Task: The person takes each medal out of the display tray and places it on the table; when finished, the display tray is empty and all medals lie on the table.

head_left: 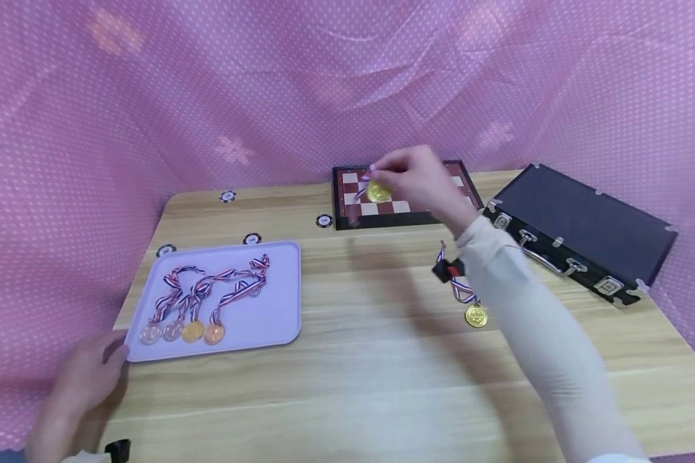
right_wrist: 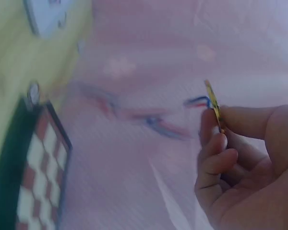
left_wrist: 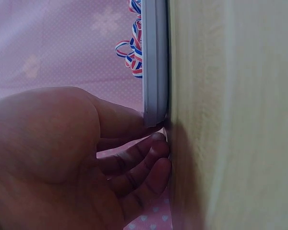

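My right hand (head_left: pixel 414 177) is raised in front of the chessboard (head_left: pixel 385 207) and pinches a gold medal (head_left: pixel 378 192) between thumb and fingers. In the right wrist view that medal (right_wrist: pixel 213 106) appears edge-on, its striped ribbon trailing away, blurred. My left hand (head_left: pixel 92 373) grips the near left corner of a pale lilac tray (head_left: pixel 280 289), with the fingers bent at its edge. In the tray lie two silver medals, a gold medal (head_left: pixel 193 332) and a bronze medal (head_left: pixel 214 334), ribbons spread behind them. Another gold medal (head_left: pixel 476 316) lies on the table below my right forearm, which partly covers its ribbon.
A black briefcase (head_left: pixel 579 225) with metal latches stands at the right of the wooden table (head_left: pixel 347 392). Several poker chips, one beside the chessboard (head_left: pixel 324 220), lie around the tray's far side. Pink dotted cloth (head_left: pixel 301 96) hangs behind.
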### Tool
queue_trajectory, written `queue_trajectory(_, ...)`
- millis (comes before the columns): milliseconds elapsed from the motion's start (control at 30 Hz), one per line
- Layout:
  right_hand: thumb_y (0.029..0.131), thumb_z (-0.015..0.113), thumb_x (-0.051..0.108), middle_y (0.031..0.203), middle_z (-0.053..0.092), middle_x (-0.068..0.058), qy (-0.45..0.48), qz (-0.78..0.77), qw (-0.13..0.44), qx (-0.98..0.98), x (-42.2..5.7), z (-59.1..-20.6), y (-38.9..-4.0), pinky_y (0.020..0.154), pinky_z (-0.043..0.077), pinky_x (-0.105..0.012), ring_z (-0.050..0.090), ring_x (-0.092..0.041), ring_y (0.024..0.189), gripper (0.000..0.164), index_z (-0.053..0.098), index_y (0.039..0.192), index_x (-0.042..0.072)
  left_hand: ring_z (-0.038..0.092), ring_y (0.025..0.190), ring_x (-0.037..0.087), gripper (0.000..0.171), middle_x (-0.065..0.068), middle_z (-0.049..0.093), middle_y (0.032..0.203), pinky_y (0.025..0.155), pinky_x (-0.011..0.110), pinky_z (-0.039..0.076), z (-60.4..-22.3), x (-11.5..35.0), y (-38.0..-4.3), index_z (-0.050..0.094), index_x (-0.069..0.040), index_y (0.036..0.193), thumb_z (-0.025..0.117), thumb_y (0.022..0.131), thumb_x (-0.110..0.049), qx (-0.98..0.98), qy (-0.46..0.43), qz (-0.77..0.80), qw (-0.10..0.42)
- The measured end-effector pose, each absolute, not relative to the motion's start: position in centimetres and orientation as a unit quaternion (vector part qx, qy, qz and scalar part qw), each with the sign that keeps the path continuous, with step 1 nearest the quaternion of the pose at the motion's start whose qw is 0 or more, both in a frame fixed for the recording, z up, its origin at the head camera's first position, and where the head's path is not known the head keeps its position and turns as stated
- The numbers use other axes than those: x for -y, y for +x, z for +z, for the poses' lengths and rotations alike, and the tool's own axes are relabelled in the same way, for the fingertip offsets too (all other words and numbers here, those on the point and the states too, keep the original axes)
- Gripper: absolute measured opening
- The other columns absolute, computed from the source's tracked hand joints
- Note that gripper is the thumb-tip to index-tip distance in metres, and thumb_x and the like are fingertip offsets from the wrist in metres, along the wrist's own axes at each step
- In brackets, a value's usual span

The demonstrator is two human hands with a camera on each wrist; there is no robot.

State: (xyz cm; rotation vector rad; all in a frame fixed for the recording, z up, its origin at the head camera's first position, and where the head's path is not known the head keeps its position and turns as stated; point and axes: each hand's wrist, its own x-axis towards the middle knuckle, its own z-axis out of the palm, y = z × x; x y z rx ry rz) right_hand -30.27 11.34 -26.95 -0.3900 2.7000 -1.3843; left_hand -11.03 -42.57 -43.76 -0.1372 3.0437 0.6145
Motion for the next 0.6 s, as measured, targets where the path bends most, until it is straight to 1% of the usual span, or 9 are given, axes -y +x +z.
queue_trajectory(100, 0.092, 0.067, 0.025, 0.101, 0.073, -0.006, -0.107, -0.443, 0.005, -0.89, -14.1, -27.0, -29.8, 0.068, 0.058, -0.025, 0.066, -0.016, 0.08, 0.021, 0.073, 0.108, 0.013, 0.042, 0.114, 0.06, 0.04, 0.043, 0.045, 0.13, 0.094, 0.074, 0.03, -43.8, 42.6, -11.0, 0.049, 0.012, 0.132, 0.049, 0.098, -0.01, -0.979, -0.045, 0.199, 0.014)
queue_trajectory(133, 0.092, 0.067, 0.026, 0.101, 0.074, -0.005, -0.102, -0.433, -0.001, -0.896, -15.0, -27.5, -29.6, 0.065, 0.057, -0.025, 0.066, -0.018, 0.079, 0.021, 0.073, 0.108, 0.014, 0.042, 0.114, 0.06, 0.04, 0.043, 0.045, 0.13, 0.094, 0.074, 0.029, -43.8, 42.6, -11.0, 0.049, 0.011, 0.132, 0.048, 0.098, -0.011, -0.979, -0.045, 0.2, 0.014)
queue_trajectory(167, 0.092, 0.067, 0.027, 0.103, 0.074, -0.006, -0.098, -0.422, -0.003, -0.901, -15.9, -28.4, -29.4, 0.068, 0.057, -0.026, 0.066, -0.018, 0.082, 0.022, 0.073, 0.109, 0.014, 0.041, 0.115, 0.061, 0.04, 0.043, 0.044, 0.131, 0.095, 0.075, 0.029, -43.8, 42.6, -11.0, 0.048, 0.011, 0.132, 0.048, 0.098, -0.01, -0.978, -0.044, 0.202, 0.013)
queue_trajectory(233, 0.092, 0.067, 0.027, 0.105, 0.074, -0.007, -0.085, -0.405, 0.015, -0.91, -17.4, -30.6, -28.9, 0.068, 0.058, -0.027, 0.066, -0.021, 0.084, 0.023, 0.072, 0.111, 0.015, 0.041, 0.115, 0.061, 0.041, 0.043, 0.044, 0.131, 0.095, 0.075, 0.028, -43.9, 42.6, -11.0, 0.048, 0.012, 0.133, 0.048, 0.099, -0.011, -0.978, -0.042, 0.206, 0.009)
queue_trajectory(267, 0.093, 0.066, 0.027, 0.107, 0.074, -0.007, -0.075, -0.395, 0.03, -0.915, -18.1, -31.9, -28.5, 0.065, 0.056, -0.027, 0.065, -0.02, 0.08, 0.023, 0.072, 0.111, 0.016, 0.04, 0.115, 0.061, 0.041, 0.044, 0.044, 0.131, 0.095, 0.075, 0.027, -43.9, 42.6, -11.0, 0.047, 0.012, 0.133, 0.047, 0.099, -0.011, -0.977, -0.04, 0.207, 0.007)
queue_trajectory(367, 0.093, 0.065, 0.026, 0.108, 0.074, -0.008, -0.057, -0.352, 0.067, -0.932, -20.0, -35.9, -27.2, 0.067, 0.053, -0.025, 0.064, -0.017, 0.081, 0.022, 0.072, 0.111, 0.016, 0.04, 0.115, 0.062, 0.041, 0.044, 0.044, 0.13, 0.095, 0.076, 0.027, -43.9, 42.5, -11.1, 0.047, 0.012, 0.133, 0.047, 0.099, -0.01, -0.977, -0.036, 0.209, 0.002)
queue_trajectory(467, 0.092, 0.065, 0.019, 0.1, 0.075, -0.01, -0.069, -0.323, 0.083, -0.94, -21.0, -39.1, -25.6, 0.064, 0.052, -0.023, 0.062, -0.013, 0.074, 0.018, 0.074, 0.105, 0.011, 0.041, 0.114, 0.061, 0.04, 0.044, 0.045, 0.128, 0.095, 0.074, 0.029, -43.8, 42.4, -11.1, 0.048, 0.013, 0.131, 0.047, 0.098, -0.009, -0.978, -0.032, 0.206, -0.003)
queue_trajectory(500, 0.091, 0.066, 0.017, 0.097, 0.076, -0.01, -0.081, -0.311, 0.081, -0.943, -21.1, -39.7, -25.1, 0.067, 0.053, -0.023, 0.064, -0.013, 0.075, 0.017, 0.074, 0.103, 0.009, 0.042, 0.113, 0.06, 0.039, 0.044, 0.045, 0.128, 0.095, 0.074, 0.03, -43.8, 42.4, -11.0, 0.049, 0.014, 0.13, 0.047, 0.098, -0.009, -0.978, -0.031, 0.205, -0.005)
queue_trajectory(600, 0.088, 0.068, 0.011, 0.086, 0.075, -0.008, -0.118, -0.289, 0.084, -0.946, -21.2, -41.0, -23.9, 0.064, 0.054, -0.026, 0.063, -0.012, 0.069, 0.012, 0.076, 0.096, 0.007, 0.043, 0.112, 0.059, 0.037, 0.044, 0.046, 0.126, 0.094, 0.073, 0.031, -43.8, 42.4, -10.8, 0.05, 0.014, 0.128, 0.048, 0.098, -0.007, -0.979, -0.033, 0.201, -0.009)
